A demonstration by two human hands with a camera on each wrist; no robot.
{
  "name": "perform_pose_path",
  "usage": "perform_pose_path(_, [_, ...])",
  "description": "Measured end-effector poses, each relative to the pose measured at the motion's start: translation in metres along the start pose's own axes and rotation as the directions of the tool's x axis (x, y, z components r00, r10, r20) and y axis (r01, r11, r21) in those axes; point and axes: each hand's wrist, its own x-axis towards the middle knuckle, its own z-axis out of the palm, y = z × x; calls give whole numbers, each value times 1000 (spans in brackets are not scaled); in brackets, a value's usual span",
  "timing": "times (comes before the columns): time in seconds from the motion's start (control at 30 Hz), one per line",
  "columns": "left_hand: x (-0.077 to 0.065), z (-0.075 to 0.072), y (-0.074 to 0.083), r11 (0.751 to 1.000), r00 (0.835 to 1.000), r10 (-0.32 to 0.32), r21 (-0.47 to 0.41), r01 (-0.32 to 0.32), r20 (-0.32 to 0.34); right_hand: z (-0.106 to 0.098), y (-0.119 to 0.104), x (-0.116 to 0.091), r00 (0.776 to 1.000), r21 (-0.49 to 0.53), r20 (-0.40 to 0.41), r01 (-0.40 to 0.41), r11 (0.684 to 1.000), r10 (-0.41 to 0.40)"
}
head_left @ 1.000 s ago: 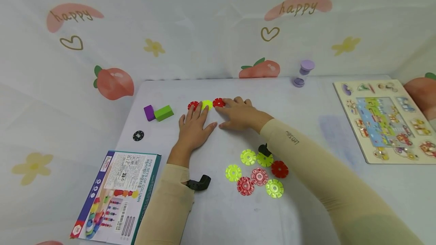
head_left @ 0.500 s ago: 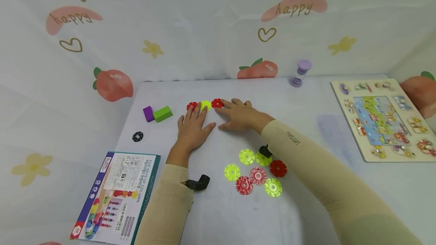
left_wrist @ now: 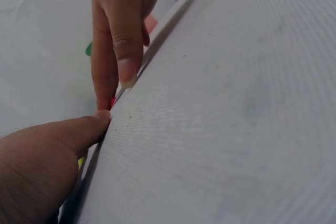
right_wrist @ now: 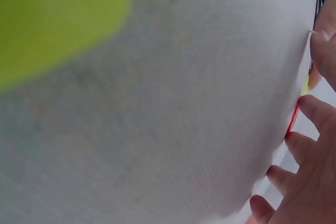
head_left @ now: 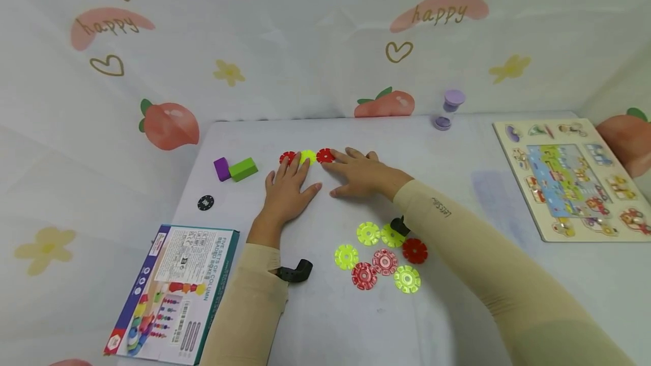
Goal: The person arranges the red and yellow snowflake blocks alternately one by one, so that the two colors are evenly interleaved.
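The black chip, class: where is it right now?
In the head view, the black chip lies on the left of the table, between the purple block and green block beyond it and the box nearer the wearer.

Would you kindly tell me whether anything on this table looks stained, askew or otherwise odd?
Yes, a bluish patch on the tabletop, left of the puzzle board: it looks like a stain, though I cannot tell its cause. The row of three discs looks tidy, and nothing appears broken.
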Motion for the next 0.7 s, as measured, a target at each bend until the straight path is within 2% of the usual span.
perform_pose_path(0.5, [-1, -4, 1, 1000, 1000, 6, -8, -5, 14, -2, -1, -4, 1000, -3, 10, 12, 1000, -12])
perform_pose_path(0.6, [-2, -4, 1, 1000, 1000, 3, -6, -3, 11, -2, 2, -3, 1000, 47, -25, 11, 999, -10])
perform_pose_path(0.7, [-2, -4, 1, 1000, 1000, 4, -6, -4, 3, -5, 7, -8, 996, 166, -92, 2, 986, 13])
